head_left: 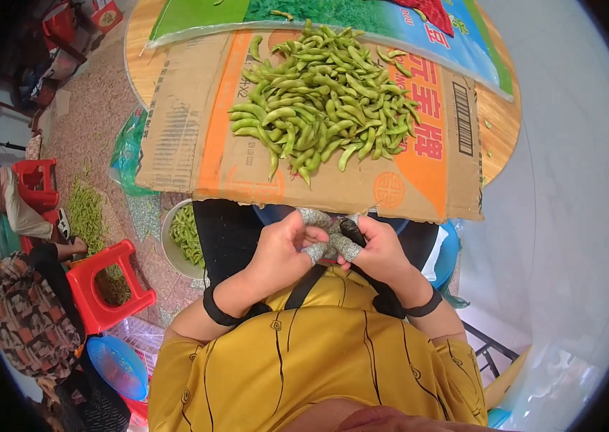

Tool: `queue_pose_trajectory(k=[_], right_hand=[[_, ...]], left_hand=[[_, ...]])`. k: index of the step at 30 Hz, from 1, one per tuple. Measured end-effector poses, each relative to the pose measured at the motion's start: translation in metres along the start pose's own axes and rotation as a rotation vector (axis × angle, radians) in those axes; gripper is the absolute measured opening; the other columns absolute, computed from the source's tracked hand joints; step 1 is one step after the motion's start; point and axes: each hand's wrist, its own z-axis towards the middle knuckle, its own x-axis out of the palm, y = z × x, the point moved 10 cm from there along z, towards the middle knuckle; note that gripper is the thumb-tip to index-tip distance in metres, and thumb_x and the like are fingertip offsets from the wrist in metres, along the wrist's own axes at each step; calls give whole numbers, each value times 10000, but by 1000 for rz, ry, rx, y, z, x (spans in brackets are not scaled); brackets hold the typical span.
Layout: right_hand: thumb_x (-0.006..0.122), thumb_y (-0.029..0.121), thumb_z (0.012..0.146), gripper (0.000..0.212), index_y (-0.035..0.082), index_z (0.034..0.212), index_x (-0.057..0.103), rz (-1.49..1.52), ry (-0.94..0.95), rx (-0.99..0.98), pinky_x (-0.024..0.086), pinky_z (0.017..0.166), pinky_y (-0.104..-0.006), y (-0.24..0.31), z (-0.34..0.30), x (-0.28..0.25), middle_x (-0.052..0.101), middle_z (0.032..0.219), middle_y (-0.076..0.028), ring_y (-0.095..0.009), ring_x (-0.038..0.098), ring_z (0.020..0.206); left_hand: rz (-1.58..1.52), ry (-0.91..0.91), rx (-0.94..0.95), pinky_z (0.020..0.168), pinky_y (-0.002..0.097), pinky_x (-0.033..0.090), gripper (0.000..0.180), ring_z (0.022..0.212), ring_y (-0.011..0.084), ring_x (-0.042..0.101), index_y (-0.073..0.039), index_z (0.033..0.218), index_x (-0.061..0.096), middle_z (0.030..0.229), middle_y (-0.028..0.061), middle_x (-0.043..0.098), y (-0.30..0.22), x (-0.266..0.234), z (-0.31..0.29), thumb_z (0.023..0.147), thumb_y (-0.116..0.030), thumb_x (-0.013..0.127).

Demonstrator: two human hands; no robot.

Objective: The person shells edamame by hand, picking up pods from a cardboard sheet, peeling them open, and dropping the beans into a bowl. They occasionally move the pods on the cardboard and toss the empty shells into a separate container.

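Observation:
Close together in front of my yellow top, my left hand (284,250) and my right hand (385,253) meet just below the cardboard's near edge. Both are closed, with fingertips pressed inward. Grey wraps cover several fingertips, and a black cover sits on one right finger. Whatever lies between the fingers is hidden. Beyond them, a heap of green soybean pods (329,104) is spread over a flattened cardboard sheet (175,147). A few pods lie loose around the heap.
The cardboard rests on a round wooden table (144,45), with a green-and-blue plastic sack (319,10) across its far side. At left are a bowl of pods (168,241), a red stool (112,254), floor pods (86,212) and people. A blue basin (451,253) stands right.

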Motion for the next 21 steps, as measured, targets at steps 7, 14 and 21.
queue_pose_trajectory(k=[7, 14, 21], right_hand=[[716, 91, 714, 240, -18, 860, 560, -819, -246, -641, 484, 582, -340, 61, -24, 8, 602, 773, -178, -322, 608, 674], [685, 97, 764, 168, 11, 892, 619, -39, 89, 34, 483, 585, -331, 16, -10, 0, 601, 724, -134, -229, 618, 657], [681, 199, 790, 183, 30, 809, 613, -982, -371, -625, 479, 605, -400, 95, -8, -8, 593, 732, -147, -343, 584, 677]], left_hand=[[-67, -86, 34, 761, 261, 515, 325, 831, 115, 617, 6, 1090, 505, 927, 65, 623, 19, -11, 3, 789, 95, 590], [-438, 170, -187, 786, 243, 496, 317, 862, 106, 592, -23, 1072, 536, 963, 30, 602, 19, 9, -2, 785, 62, 642], [-152, -163, 70, 803, 270, 493, 276, 873, 132, 598, -5, 1078, 569, 967, 57, 621, 3, -86, -33, 817, 83, 570]])
